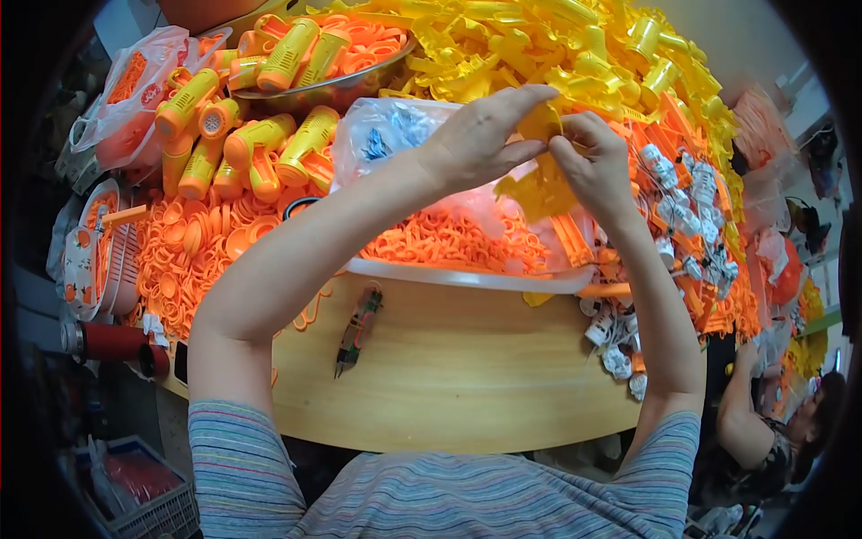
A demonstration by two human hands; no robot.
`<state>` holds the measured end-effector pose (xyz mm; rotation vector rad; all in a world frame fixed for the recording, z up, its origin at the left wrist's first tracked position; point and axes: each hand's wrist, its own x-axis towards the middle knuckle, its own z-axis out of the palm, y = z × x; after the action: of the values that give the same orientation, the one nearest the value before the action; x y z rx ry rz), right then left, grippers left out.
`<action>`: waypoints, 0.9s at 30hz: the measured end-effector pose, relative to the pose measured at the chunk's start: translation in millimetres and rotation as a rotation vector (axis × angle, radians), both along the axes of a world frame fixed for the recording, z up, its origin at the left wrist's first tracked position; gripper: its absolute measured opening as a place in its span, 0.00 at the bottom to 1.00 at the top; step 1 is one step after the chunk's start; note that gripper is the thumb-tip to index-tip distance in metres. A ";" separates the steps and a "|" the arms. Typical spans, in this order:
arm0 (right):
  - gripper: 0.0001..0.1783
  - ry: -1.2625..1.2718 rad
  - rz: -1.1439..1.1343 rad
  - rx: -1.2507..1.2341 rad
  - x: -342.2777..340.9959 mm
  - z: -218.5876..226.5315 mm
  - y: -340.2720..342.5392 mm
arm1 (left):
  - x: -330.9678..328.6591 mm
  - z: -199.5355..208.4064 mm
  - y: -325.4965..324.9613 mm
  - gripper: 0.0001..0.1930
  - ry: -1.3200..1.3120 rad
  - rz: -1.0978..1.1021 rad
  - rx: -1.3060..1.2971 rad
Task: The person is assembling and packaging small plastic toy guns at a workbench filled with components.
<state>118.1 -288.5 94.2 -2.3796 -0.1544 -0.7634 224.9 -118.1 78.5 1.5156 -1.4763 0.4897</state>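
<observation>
Above the far part of the table, both of my hands are closed on a yellow plastic piece point(540, 122). My left hand point(480, 135) has its thumb and fingers at the piece's left side. My right hand point(595, 162) pinches its right edge. More yellow plastic point(541, 190) shows just below them; whether it belongs to the same piece I cannot tell. Under my hands stands a white tray point(467, 277) with small orange plastic parts point(449, 241) and a clear bag point(382, 135) of blue-and-white bits.
Yellow parts point(503, 58) are heaped at the back. Assembled yellow-orange pieces point(260, 148) and loose orange parts point(193, 247) lie left. White wired components point(687, 202) lie right. Pliers point(359, 331) rest near the front, a red flask point(112, 344) far left. Another person point(763, 440) sits right.
</observation>
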 end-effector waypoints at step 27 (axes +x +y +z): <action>0.13 0.023 0.255 0.572 -115.5 5.9 -44.6 | -160.5 -57.4 122.9 0.17 0.123 0.494 0.596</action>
<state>2.6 -333.1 100.0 -1.7842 -0.1949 -0.5642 64.4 4.8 21.1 2.3619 -1.1976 0.2322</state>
